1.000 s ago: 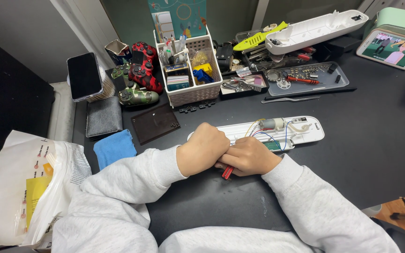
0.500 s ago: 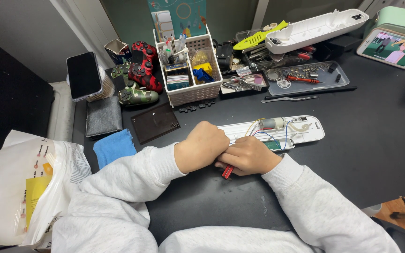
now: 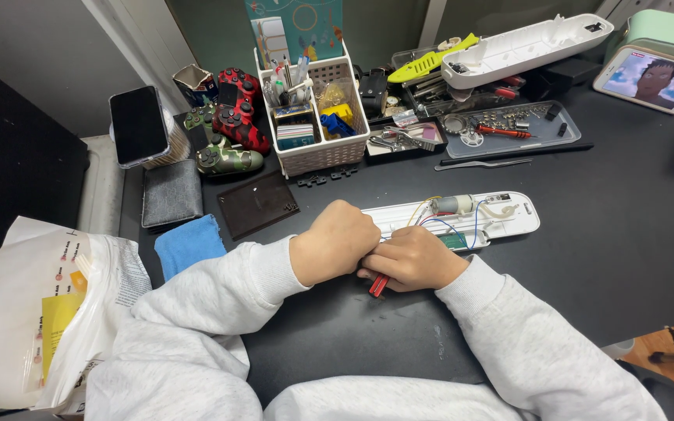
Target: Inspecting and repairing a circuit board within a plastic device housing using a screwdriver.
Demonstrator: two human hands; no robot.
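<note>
On the dark counter (image 3: 602, 249), the left hand (image 3: 335, 242) is held fisted against the right hand (image 3: 415, 257), whose fingers are closed on a red-handled tool (image 3: 377, 285) at the near edge of the opened white casing (image 3: 462, 217), with bare room rightward.

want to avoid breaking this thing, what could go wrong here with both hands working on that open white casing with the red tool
The loose thin wires lie right beside the right hand; a slip of the red-handled tool might snag or tear them. Both hands, the left hand too, hide the tool tip, so aim is harder to judge. The open white casing lies unclamped and could slide.
</note>
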